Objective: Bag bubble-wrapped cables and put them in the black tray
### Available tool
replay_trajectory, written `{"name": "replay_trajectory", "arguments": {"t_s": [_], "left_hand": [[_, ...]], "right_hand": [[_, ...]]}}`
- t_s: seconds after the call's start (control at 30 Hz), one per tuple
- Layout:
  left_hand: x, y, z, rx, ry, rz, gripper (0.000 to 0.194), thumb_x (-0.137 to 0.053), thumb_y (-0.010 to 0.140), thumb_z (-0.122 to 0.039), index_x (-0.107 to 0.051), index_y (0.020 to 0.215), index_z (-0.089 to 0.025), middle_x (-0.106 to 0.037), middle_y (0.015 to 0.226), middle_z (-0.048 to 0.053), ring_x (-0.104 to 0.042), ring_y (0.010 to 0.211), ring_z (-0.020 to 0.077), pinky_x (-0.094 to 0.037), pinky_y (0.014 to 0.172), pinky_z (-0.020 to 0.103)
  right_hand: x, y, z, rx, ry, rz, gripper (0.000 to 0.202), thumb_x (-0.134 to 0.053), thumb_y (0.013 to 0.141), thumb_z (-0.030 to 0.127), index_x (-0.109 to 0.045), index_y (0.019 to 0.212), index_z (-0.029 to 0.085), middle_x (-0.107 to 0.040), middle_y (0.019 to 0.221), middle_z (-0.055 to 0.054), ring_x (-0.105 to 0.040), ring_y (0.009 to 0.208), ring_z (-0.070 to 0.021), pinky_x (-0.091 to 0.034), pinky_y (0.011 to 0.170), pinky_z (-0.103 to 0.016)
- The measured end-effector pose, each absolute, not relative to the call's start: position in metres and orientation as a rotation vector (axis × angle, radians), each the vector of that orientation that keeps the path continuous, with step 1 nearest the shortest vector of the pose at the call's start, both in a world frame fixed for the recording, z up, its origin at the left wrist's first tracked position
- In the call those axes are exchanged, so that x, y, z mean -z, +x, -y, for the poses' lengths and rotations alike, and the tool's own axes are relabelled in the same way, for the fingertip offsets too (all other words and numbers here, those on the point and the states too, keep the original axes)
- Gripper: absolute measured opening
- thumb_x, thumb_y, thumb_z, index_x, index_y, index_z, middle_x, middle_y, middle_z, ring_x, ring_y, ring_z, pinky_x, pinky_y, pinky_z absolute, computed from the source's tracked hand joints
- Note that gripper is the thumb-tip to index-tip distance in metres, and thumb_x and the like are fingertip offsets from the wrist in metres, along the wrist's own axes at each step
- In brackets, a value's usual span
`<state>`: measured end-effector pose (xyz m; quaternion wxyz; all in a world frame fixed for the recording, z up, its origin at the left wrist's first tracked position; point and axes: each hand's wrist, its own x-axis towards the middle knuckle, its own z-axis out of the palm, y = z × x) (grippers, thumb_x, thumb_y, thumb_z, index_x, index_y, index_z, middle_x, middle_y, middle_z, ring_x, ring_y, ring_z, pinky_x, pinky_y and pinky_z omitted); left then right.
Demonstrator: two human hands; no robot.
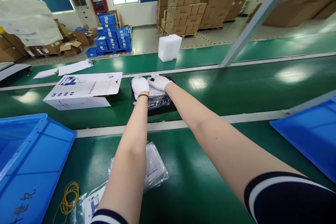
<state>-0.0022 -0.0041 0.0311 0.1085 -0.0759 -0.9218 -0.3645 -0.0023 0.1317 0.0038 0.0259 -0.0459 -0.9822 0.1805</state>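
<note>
Both arms reach far out over the green belt. My left hand [139, 85] in a white glove rests on the near left part of a black tray [160, 108] that holds a clear plastic bag [156, 100] with a white sheet inside. My right hand [159, 81], also gloved, presses on the tray's far edge, fingers spread and touching the left hand's fingertips. Neither hand is closed around anything that I can see.
A white printed box [83, 91] lies open left of the tray. Blue crates sit at near left [28, 161] and right [312, 133]. Plastic-bagged leaflets [154, 168] and yellow rubber bands [68, 197] lie near me. A white foam block [169, 47] and papers [75, 67] sit farther back.
</note>
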Motion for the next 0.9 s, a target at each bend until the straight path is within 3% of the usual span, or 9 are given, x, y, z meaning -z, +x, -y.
{"name": "replay_trajectory", "arguments": {"t_s": [0.17,0.27,0.33,0.4,0.53,0.6,0.7,0.8,0.9], "left_hand": [[-0.07,0.03,0.031,1.288,-0.39,2.426,0.038,-0.034,0.09,-0.02,-0.064,0.112,-0.015,-0.064,0.12,0.008,-0.056,0.115,0.0206,-0.041,0.102,0.031],[-0.079,0.1,0.029,1.277,-0.742,2.245,0.034,-0.038,0.089,-0.025,-0.066,0.108,-0.018,-0.065,0.119,0.007,-0.055,0.117,0.0209,-0.037,0.109,0.032],[-0.072,0.154,0.026,1.188,-1.046,2.222,0.038,-0.039,0.091,-0.027,-0.061,0.121,-0.021,-0.06,0.127,0.007,-0.051,0.124,0.022,-0.035,0.111,0.035],[-0.057,0.203,0.024,1.088,-1.205,2.213,0.043,-0.041,0.091,-0.029,-0.053,0.132,-0.02,-0.053,0.137,0.01,-0.045,0.131,0.0249,-0.033,0.113,0.04],[-0.009,0.277,0.019,0.934,-1.402,2.331,0.047,-0.04,0.092,-0.034,-0.053,0.133,-0.014,-0.045,0.143,0.016,-0.046,0.13,0.0305,-0.041,0.107,0.046],[0.018,0.306,0.017,0.8,-1.607,2.409,0.044,-0.038,0.093,-0.034,-0.059,0.126,-0.014,-0.047,0.142,0.016,-0.051,0.125,0.0308,-0.046,0.101,0.045],[0.051,0.34,0.016,0.601,-1.852,2.421,0.04,-0.042,0.092,-0.034,-0.066,0.119,-0.016,-0.052,0.139,0.013,-0.054,0.122,0.0301,-0.046,0.102,0.046],[0.067,0.357,0.016,0.493,-1.935,2.314,0.041,-0.042,0.093,-0.032,-0.063,0.126,-0.018,-0.053,0.139,0.01,-0.045,0.132,0.0302,-0.034,0.111,0.05],[0.07,0.359,0.014,0.43,-1.961,2.231,0.043,-0.038,0.096,-0.033,-0.06,0.129,-0.018,-0.052,0.14,0.009,-0.043,0.133,0.0292,-0.03,0.113,0.049]], "right_hand": [[-0.015,0.02,-0.141,-0.396,-0.096,3.051,0.064,-0.041,0.097,0.061,-0.047,0.14,0.014,-0.032,0.147,-0.019,-0.036,0.129,-0.0388,-0.031,0.105,-0.055],[-0.039,0.049,-0.137,-0.291,-0.109,3.041,0.053,-0.051,0.097,0.054,-0.053,0.131,0.014,-0.041,0.14,-0.017,-0.042,0.125,-0.0332,-0.037,0.101,-0.054],[-0.056,0.073,-0.134,-0.202,-0.157,2.997,0.049,-0.054,0.098,0.047,-0.054,0.129,0.008,-0.047,0.135,-0.014,-0.044,0.123,-0.0334,-0.037,0.101,-0.051],[-0.073,0.098,-0.137,-0.09,-0.254,2.905,0.052,-0.053,0.097,0.049,-0.051,0.132,0.011,-0.046,0.137,-0.013,-0.042,0.125,-0.0342,-0.037,0.102,-0.05],[-0.107,0.173,-0.176,0.165,-0.29,2.709,0.067,-0.05,0.092,0.055,-0.034,0.147,0.02,-0.027,0.152,-0.005,-0.017,0.137,-0.036,-0.018,0.112,-0.047],[-0.125,0.236,-0.208,0.265,-0.283,2.682,0.075,-0.058,0.087,0.059,-0.036,0.147,0.02,-0.021,0.155,-0.004,-0.007,0.138,-0.0384,-0.007,0.113,-0.048],[-0.146,0.359,-0.261,0.269,-0.786,2.693,0.068,-0.065,0.085,0.055,-0.045,0.142,0.023,-0.025,0.153,-0.007,-0.017,0.138,-0.0327,-0.016,0.112,-0.045],[-0.15,0.485,-0.294,0.175,-1.299,2.554,0.052,-0.052,0.095,0.052,-0.06,0.123,0.009,-0.052,0.128,-0.02,-0.046,0.12,-0.0315,-0.034,0.101,-0.047],[-0.137,0.577,-0.288,0.131,-1.597,2.341,0.045,-0.043,0.103,0.044,-0.06,0.113,0.004,-0.057,0.114,-0.013,-0.06,0.096,-0.0182,-0.045,0.091,-0.039]]}}
